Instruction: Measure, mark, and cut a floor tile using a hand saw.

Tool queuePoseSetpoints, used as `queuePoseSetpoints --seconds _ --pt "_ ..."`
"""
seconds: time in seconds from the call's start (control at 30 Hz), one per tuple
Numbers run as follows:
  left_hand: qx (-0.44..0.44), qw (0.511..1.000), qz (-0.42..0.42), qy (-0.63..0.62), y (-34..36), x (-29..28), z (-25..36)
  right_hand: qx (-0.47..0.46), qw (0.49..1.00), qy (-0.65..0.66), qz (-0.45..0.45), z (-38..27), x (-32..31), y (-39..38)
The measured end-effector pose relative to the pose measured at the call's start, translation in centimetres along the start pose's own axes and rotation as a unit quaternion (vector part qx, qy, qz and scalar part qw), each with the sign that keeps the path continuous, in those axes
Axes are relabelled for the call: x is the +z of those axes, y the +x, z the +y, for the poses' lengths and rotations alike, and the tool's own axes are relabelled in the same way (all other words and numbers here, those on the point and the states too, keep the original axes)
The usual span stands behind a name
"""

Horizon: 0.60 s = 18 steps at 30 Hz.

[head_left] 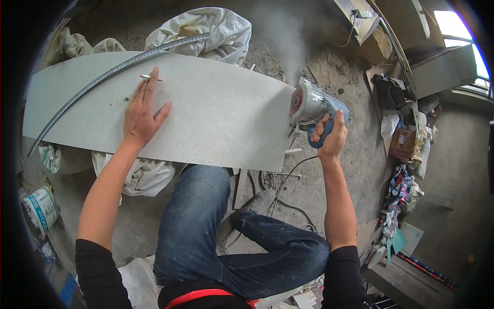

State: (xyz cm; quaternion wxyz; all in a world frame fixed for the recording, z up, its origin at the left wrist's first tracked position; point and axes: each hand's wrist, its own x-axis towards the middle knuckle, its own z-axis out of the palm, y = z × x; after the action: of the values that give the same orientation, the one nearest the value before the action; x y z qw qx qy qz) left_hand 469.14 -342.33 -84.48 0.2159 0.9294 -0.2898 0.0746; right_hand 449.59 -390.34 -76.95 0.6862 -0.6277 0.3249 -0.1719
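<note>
A long pale grey tile slab [221, 110] lies across the upper left. My left hand [144, 113] rests flat on it, fingers stretched forward, with a cigarette [151, 78] held between two of them. At the slab's right end, my right hand [330, 135] is wrapped around the blue handle of a handheld stone cutter [311, 105]. The cutter's reddish disc is beside the slab's edge, and pale dust [288, 46] rises beyond it. A long marked metal rule [103, 77] lies over the slab's left part, past my left hand.
White sacks [226, 31] bulge out behind and below the slab. A black cable [288, 180] trails from the cutter across the dusty floor. My bent knee [206, 180] is close to the slab's near edge. Boxes, bags and a cardboard carton [402, 143] line the right side.
</note>
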Motion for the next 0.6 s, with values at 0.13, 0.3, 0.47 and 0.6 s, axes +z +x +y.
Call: queuePoseSetpoints --seconds 0.13,0.3,0.47,0.6 --pt "0.003 1.000 0.006 0.003 -0.04 0.13 -0.12 -0.006 1.000 -0.007 0.003 0.18 0.14 -0.04" --pt "0.002 1.000 0.007 0.003 -0.08 0.09 -0.30 -0.001 1.000 -0.002 -0.002 0.23 0.18 0.09" --pt "0.005 1.000 0.010 -0.003 -0.05 0.12 -0.18 0.003 1.000 0.011 -0.005 0.40 -0.21 -0.11" --pt "0.003 1.000 0.011 0.004 -0.16 0.02 -0.25 0.001 1.000 -0.001 0.001 0.36 0.08 -0.36"
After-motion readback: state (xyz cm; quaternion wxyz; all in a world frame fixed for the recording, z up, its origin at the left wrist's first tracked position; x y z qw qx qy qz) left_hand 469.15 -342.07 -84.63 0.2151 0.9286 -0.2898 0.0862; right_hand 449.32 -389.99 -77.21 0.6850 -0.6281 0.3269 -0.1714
